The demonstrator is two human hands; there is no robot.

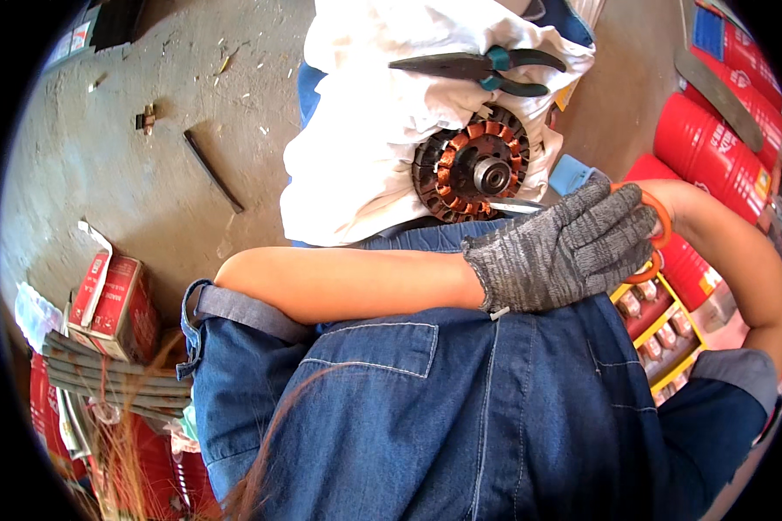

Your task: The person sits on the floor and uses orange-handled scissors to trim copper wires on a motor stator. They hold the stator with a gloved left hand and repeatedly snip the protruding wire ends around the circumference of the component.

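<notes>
My left hand (569,247), in a grey knitted glove, reaches across my front to the right. Its fingers lie close together, bent over a pair of scissors. The orange scissor handles (660,221) show past the fingertips. A metal tip (517,207), seemingly the scissors' blade, points left from behind the glove, by the stator's lower edge. My bare right wrist (665,193) comes in from the right and meets the glove; the right hand's fingers are hidden behind it. The round stator (471,165), with copper windings and a central bearing, rests on white cloth (356,165) over my lap.
Long-nosed pliers (478,68) with teal-and-black handles lie on the cloth beyond the stator. Red drums (712,152) and a yellow-edged rack (669,369) stand at right. Leftward are a dark strip (213,172) on the floor, a red box (113,300) and grey coiled hose (117,373).
</notes>
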